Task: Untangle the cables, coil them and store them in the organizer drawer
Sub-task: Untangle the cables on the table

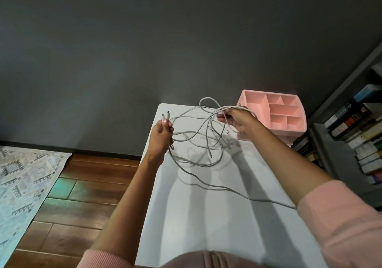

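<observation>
white cord everywhere, and both hands are in it. the left hand (161, 132) is curled round two plug ends (166, 116) that poke up above the fist, their cords running down through the grip. the right hand (237, 121) is raised across from it, fingers pinched on a bunch of loops near the top of the tangle.

between the two hands the cables (198, 143) sag in crossing loops. the upper ones are lifted and the lower ones lie on the white table (206, 226). so the knot's long line runs left to right, hand to hand. one loose tail (248, 197) trails toward the near right edge and slips under the right sleeve.

by the look of it this is the untangling stage: nothing is coiled yet and no cable lies in the organizer. the pink organizer (254, 100) sits at the far right corner of the table, just beyond the right hand and well apart from the left, so the right is the nearer hand for stowing. its drawer front is mostly hidden behind the right forearm, and i can't tell whether it's open.

further out, a bookshelf (351, 133) stands on the right, with a patterned rug (20, 181) on the wooden floor (82, 195) to the left.
</observation>
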The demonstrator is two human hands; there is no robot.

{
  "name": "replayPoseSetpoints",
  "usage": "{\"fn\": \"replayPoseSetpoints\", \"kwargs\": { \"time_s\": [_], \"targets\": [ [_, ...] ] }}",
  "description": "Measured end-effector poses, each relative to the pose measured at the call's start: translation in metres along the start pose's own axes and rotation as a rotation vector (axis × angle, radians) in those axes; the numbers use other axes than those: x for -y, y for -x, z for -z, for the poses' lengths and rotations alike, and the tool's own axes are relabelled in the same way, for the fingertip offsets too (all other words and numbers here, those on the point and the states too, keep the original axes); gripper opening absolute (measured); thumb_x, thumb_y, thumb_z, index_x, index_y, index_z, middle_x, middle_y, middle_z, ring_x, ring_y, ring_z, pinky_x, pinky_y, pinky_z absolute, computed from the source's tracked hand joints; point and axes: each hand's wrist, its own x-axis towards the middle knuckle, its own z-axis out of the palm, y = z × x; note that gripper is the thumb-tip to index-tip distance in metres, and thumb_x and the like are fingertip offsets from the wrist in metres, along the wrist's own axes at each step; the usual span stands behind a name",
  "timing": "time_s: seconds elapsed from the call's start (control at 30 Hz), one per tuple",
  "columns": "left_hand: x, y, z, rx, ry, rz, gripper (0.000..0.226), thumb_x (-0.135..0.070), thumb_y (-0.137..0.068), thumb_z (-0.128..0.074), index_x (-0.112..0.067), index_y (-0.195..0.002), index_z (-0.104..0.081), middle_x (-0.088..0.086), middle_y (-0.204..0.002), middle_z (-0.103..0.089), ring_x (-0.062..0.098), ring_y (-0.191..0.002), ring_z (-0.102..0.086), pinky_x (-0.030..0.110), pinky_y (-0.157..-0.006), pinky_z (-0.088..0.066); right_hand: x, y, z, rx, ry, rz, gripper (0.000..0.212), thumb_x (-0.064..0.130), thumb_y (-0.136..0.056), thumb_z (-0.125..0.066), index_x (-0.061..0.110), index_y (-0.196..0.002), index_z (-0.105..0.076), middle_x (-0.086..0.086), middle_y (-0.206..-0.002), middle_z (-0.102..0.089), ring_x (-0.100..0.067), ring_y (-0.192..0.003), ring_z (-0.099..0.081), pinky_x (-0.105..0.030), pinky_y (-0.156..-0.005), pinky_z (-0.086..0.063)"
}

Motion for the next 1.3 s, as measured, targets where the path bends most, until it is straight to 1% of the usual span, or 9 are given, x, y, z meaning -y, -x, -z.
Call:
{"fn": "replayPoseSetpoints", "kwargs": {
  "time_s": [0.13,0.23,0.33,0.5,0.63,0.83,0.97,1.03,1.3],
  "targets": [
    [0.006,0.001,-0.004,0.034,-0.055,0.015,0.035,-0.025,-0.104,-0.028,-0.016,-0.075,-0.045,-0.003,-0.068,-0.044,0.008,-0.054,-0.036,0.013,-0.044,-0.032,-0.003,0.001,-0.001,0.009,0.557,-0.007,0.026,0.013,-0.099,-0.042,0.011,-0.076,-0.053,-0.005,-0.071,-0.057,-0.012,-0.052,-0.061,-0.024,-0.049,-0.045],
    [0.008,0.002,-0.007,0.066,-0.062,0.027,0.034,-0.026,-0.104,-0.028,-0.016,-0.077,-0.045,-0.003,-0.07,-0.044,0.007,-0.054,-0.038,0.012,-0.043,-0.031,-0.009,-0.001,0.004,-0.024,1.296,0.116,0.025,0.03,-0.086,-0.067,0.005,-0.086,-0.067,-0.01,-0.076,-0.06,-0.025,-0.074,-0.058,-0.026,-0.059,-0.04],
    [0.007,0.003,-0.009,0.093,-0.062,0.032,0.034,-0.027,-0.104,-0.028,-0.017,-0.077,-0.046,-0.004,-0.072,-0.045,0.002,-0.05,-0.039,0.012,-0.044,-0.031,-0.008,0.006,0.0,-0.018,1.549,0.14,0.043,0.04,-0.078,-0.073,0.004,-0.1,-0.064,-0.015,-0.1,-0.064,-0.031,-0.096,-0.062,-0.029,-0.071,-0.044],
    [0.001,0.01,-0.021,0.204,-0.072,0.008,0.032,-0.026,-0.104,-0.028,-0.016,-0.079,-0.045,0.001,-0.077,-0.052,-0.003,-0.054,-0.057,0.011,-0.044,-0.03,0.002,0.013,-0.017,0.212,1.2,-0.231,0.036,0.013,-0.099,-0.039,0.0,-0.067,-0.049,-0.007,-0.048,-0.058,-0.011,-0.031,-0.054,-0.015,-0.036,-0.042],
    [-0.002,0.01,-0.034,0.244,-0.097,-0.02,0.03,-0.026,-0.104,-0.03,-0.017,-0.08,-0.046,0.01,-0.096,-0.066,0.001,-0.085,-0.065,0.011,-0.047,-0.034,0.006,0.016,-0.026,0.383,1.107,-0.32,0.03,0.004,-0.097,-0.037,-0.008,-0.075,-0.054,-0.013,-0.058,-0.066,-0.014,-0.043,-0.064,-0.02,-0.049,-0.055],
    [0.011,0.003,-0.045,0.149,-0.379,-0.261,0.026,-0.021,-0.102,-0.037,-0.019,-0.08,-0.052,0.002,-0.093,-0.066,0.021,-0.094,-0.059,0.026,-0.081,-0.041,0.019,0.036,-0.035,0.624,1.192,-0.243,0.01,0.005,-0.094,-0.047,-0.003,-0.098,-0.051,-0.016,-0.083,-0.067,-0.022,-0.068,-0.066,-0.023,-0.049,-0.053],
    [0.014,-0.001,-0.042,0.189,-0.472,-0.333,0.028,-0.016,-0.101,-0.038,-0.011,-0.08,-0.056,0.007,-0.087,-0.065,0.016,-0.08,-0.057,0.022,-0.075,-0.041,0.026,0.042,-0.036,0.74,1.151,-0.2,0.008,-0.002,-0.09,-0.054,0.003,-0.09,-0.049,-0.017,-0.074,-0.067,-0.023,-0.062,-0.064,-0.027,-0.058,-0.056],
    [0.015,-0.001,-0.042,0.263,-0.464,-0.271,0.028,-0.016,-0.101,-0.038,0.001,-0.087,-0.055,0.006,-0.085,-0.062,0.004,-0.07,-0.054,0.011,-0.064,-0.038,0.029,0.044,-0.034,0.74,1.122,-0.155,0.011,-0.003,-0.089,-0.056,0.005,-0.086,-0.05,-0.013,-0.067,-0.069,-0.02,-0.057,-0.065,-0.025,-0.057,-0.055],
    [0.036,0.001,-0.034,0.128,-0.339,-0.118,0.029,-0.019,-0.102,-0.033,-0.004,-0.086,-0.051,0.011,-0.085,-0.057,0.022,-0.073,-0.054,0.012,-0.052,-0.047,0.074,0.057,-0.018,0.402,0.576,0.283,0.01,-0.003,-0.087,-0.061,0.005,-0.083,-0.056,-0.016,-0.074,-0.066,-0.014,-0.059,-0.068,-0.027,-0.061,-0.058]
  ]
}}
